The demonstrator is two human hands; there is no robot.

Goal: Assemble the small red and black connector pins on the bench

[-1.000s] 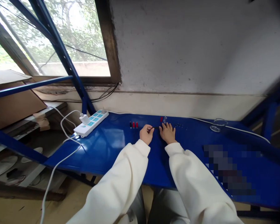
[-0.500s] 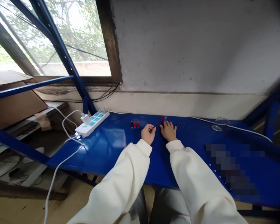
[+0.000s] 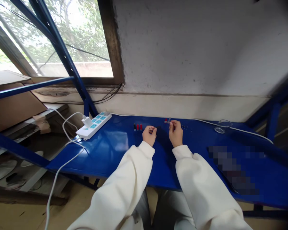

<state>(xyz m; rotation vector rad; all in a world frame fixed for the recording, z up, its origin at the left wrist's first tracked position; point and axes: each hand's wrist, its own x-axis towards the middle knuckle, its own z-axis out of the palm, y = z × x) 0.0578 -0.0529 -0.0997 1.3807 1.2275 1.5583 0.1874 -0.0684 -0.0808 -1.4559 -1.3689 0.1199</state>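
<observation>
My left hand [image 3: 149, 135] is closed in a pinch on a small black piece [image 3: 157, 127] that sticks out to the right of the fingertips. Between the thumb and fingers of my right hand [image 3: 176, 133] is a short clear plastic tube [image 3: 167, 122], its end pointing left toward the other hand. A gap separates the two hands. Just behind the tube, a small red piece [image 3: 165, 119] lies on the table. Left of my left hand, one black-topped vial [image 3: 134, 127] stands in a row with two red-topped vials [image 3: 139, 127].
Tiny clear parts [image 3: 185, 127] are scattered right of my right hand. A white power strip [image 3: 93, 126] with a plugged-in charger sits at the left of the blue table [image 3: 115, 159]. Clear round rings [image 3: 220, 130] and a white cable [image 3: 252, 133] lie at the right, near a blurred dark object [image 3: 232, 172].
My right hand has lifted from the table and turned, closing on the clear tube. My left hand keeps its pinch and has shifted slightly; the black piece now shows more clearly.
</observation>
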